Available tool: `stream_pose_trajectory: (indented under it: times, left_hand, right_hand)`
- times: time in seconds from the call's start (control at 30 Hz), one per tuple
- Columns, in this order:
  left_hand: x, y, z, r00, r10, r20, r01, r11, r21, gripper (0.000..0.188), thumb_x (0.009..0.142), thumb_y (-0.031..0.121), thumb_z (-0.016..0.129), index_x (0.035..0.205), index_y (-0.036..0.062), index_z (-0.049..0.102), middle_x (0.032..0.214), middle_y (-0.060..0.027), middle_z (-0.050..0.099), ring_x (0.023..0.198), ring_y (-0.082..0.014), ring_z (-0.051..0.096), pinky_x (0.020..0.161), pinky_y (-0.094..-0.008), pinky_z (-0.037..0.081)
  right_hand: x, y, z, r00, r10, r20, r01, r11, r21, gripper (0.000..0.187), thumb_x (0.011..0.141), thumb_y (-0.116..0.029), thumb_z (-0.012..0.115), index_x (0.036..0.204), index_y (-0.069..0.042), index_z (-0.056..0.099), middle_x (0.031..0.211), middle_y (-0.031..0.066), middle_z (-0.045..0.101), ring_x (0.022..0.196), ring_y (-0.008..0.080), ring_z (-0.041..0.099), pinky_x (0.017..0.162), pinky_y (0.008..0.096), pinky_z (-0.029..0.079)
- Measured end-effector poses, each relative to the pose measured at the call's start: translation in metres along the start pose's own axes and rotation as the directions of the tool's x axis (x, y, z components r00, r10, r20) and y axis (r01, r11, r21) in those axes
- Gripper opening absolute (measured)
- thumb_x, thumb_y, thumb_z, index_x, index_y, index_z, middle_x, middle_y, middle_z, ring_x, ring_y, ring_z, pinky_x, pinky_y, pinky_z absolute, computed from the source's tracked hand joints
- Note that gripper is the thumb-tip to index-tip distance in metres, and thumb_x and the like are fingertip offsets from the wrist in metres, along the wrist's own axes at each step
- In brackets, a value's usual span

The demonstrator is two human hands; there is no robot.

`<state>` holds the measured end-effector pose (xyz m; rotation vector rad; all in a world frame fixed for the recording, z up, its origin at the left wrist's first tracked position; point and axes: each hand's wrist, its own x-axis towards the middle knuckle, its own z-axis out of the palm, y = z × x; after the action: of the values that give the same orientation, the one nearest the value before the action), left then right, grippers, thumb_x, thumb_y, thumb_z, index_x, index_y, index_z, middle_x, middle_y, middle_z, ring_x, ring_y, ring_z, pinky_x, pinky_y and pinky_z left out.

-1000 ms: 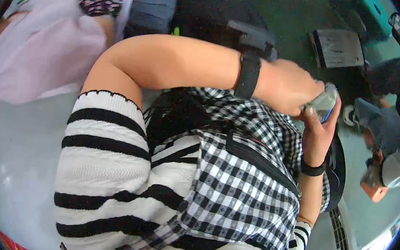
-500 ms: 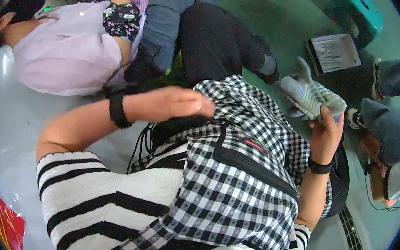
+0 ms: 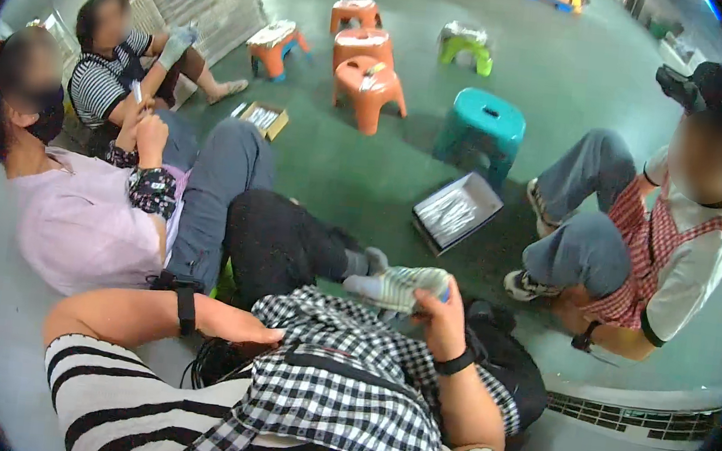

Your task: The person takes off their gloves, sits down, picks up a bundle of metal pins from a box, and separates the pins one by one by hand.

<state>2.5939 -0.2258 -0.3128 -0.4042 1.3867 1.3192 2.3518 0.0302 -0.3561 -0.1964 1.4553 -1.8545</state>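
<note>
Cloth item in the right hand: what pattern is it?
The cloth item is striped, in pale greenish and whitish tones; best in the head view.

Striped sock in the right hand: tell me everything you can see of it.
The striped sock is soft, knitted-looking cloth, with pale and greenish stripes along the middle and plainer light grey toward its far end. It is held out roughly sideways in front of the checked apron, its grey end pointing left. The right hand grips the other end, thumb on top; the left hand is apart from it. Whether it is one sock or a pair, I cannot tell.
</note>
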Motion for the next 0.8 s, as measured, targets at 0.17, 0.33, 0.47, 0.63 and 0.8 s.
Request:
stream_pose_trajectory:
  times: [0.17,0.33,0.47,0.63,0.8]
  left_hand:
    - [-0.008,0.012,-0.014,0.985,0.073,-0.158,-0.105,0.973,-0.206,0.066,0.094,0.057,0.032,0.107,-0.0002,0.061,0.091,-0.0044,0.063,0.083,-0.0131,0.058,0.074,-0.0259,0.047]
    - [0.006,0.004,-0.004,0.96,0.125,-0.252,-0.177,0.964,-0.196,0.059,0.094,0.054,0.037,0.103,0.0021,0.064,0.094,-0.0065,0.063,0.083,-0.0154,0.057,0.075,-0.0311,0.049]
    - [-0.01,0.023,0.002,0.96,0.151,-0.237,-0.146,0.988,0.038,0.057,0.094,0.054,0.038,0.105,0.0027,0.062,0.089,-0.0027,0.058,0.081,-0.013,0.052,0.076,-0.0311,0.048]
    - [-0.012,0.019,-0.003,0.964,0.202,-0.171,-0.201,0.979,0.028,0.055,0.094,0.053,0.039,0.111,0.0037,0.058,0.094,-0.0028,0.057,0.083,-0.012,0.052,0.076,-0.0296,0.048]
    - [-0.02,0.046,-0.022,0.956,-0.053,-0.288,0.124,0.965,0.232,0.062,0.095,0.052,0.034,0.079,0.0005,0.065,0.061,-0.0116,0.063,0.043,-0.0175,0.054,0.041,-0.0306,0.043]
  right_hand:
    - [0.001,-0.006,0.003,0.997,-0.076,0.007,0.075,0.996,0.053,0.029,0.08,-0.001,0.058,0.107,-0.004,0.05,0.098,0.0086,0.062,0.085,0.0202,0.062,0.073,0.0322,0.052]
    - [-0.003,-0.025,0.012,0.999,-0.048,-0.008,0.048,0.996,0.069,0.026,0.079,-0.006,0.061,0.103,-0.008,0.051,0.09,0.0027,0.062,0.073,0.0132,0.061,0.054,0.0243,0.046]
    - [0.005,-0.016,0.005,0.998,-0.056,0.009,0.055,0.996,0.072,0.026,0.079,-0.006,0.061,0.103,-0.008,0.051,0.088,0.0019,0.061,0.07,0.0118,0.059,0.052,0.0237,0.044]
    - [0.002,-0.011,0.006,0.998,-0.051,-0.023,0.053,0.996,0.075,0.026,0.078,-0.006,0.062,0.102,-0.008,0.051,0.088,0.0012,0.061,0.07,0.0113,0.059,0.053,0.0218,0.044]
    - [0.001,-0.008,0.004,1.0,-0.013,0.004,0.012,0.998,0.065,0.027,0.079,-0.005,0.061,0.104,-0.007,0.052,0.088,0.0018,0.061,0.072,0.0122,0.059,0.057,0.0245,0.046]
